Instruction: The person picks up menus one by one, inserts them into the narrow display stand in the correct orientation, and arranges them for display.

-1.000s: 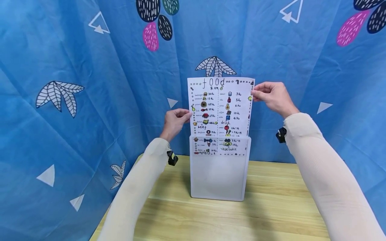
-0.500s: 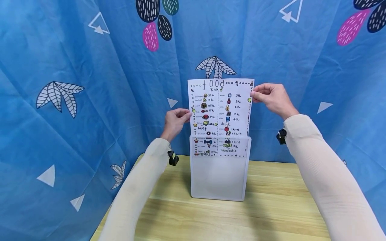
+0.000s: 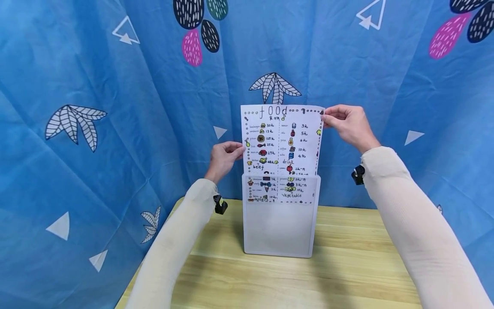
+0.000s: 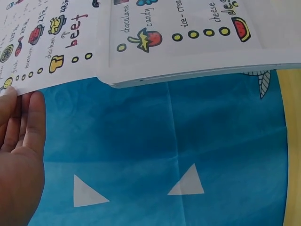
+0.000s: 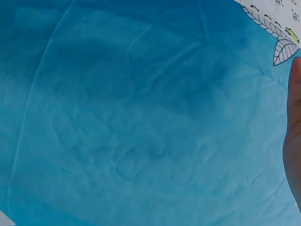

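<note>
A white paper menu (image 3: 283,141), headed "food" and covered with small coloured drawings and prices, stands upright with its lower part inside a translucent display sleeve (image 3: 278,229). My left hand (image 3: 224,158) pinches the menu's left edge at mid-height, thumb in front and fingers behind. Near the top right corner, my right hand (image 3: 352,126) pinches the right edge between thumb and fingers. In the left wrist view the printed sheet (image 4: 37,47) passes into the sleeve's mouth beside the strawberry drawing. Only a corner of the menu (image 5: 287,14) shows in the right wrist view.
The sleeve stands on a light wood-grain table (image 3: 285,279). A blue patterned curtain (image 3: 173,107) hangs behind the table and along its left side. Black wrist cameras (image 3: 221,204) sit on both cream sleeves.
The menu has slid slightly down into the sleeve, its top edge now lower. Both hands keep their hold on its edges, and the sleeve stays in place.
</note>
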Action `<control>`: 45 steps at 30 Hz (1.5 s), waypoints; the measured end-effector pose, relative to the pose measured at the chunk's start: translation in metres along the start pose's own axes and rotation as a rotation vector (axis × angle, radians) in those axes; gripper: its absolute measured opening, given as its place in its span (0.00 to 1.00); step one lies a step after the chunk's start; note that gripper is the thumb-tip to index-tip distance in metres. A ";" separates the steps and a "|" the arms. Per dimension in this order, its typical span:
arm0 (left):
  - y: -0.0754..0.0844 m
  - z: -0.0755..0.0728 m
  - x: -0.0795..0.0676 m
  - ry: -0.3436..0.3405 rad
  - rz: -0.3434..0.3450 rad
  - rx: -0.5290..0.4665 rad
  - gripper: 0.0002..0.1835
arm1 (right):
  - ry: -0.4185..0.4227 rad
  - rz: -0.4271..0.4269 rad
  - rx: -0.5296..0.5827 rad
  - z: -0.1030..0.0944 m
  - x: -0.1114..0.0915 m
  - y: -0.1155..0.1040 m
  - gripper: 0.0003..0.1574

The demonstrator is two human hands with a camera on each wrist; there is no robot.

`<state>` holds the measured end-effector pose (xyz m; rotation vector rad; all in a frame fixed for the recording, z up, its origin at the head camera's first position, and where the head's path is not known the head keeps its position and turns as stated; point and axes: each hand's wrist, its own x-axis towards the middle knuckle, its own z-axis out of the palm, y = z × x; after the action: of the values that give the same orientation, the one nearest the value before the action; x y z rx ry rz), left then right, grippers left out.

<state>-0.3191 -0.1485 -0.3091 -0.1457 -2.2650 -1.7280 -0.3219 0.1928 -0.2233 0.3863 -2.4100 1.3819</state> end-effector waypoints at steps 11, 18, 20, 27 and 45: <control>-0.001 -0.003 -0.002 -0.017 0.005 -0.001 0.11 | -0.006 -0.013 0.003 0.002 -0.003 0.002 0.18; 0.000 -0.003 -0.001 -0.008 0.005 -0.001 0.11 | -0.014 -0.001 -0.011 0.004 -0.005 0.005 0.19; 0.000 -0.002 0.000 -0.006 0.007 -0.003 0.11 | -0.010 -0.002 -0.023 0.005 -0.006 0.006 0.19; 0.000 -0.003 0.000 -0.008 0.008 -0.003 0.11 | -0.009 -0.010 -0.035 0.005 -0.010 0.009 0.20; -0.003 0.000 -0.003 -0.016 0.022 -0.016 0.10 | -0.015 -0.002 -0.019 0.009 -0.016 0.018 0.18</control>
<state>-0.3172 -0.1494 -0.3125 -0.1875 -2.2525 -1.7400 -0.3156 0.1948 -0.2485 0.3958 -2.4321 1.3584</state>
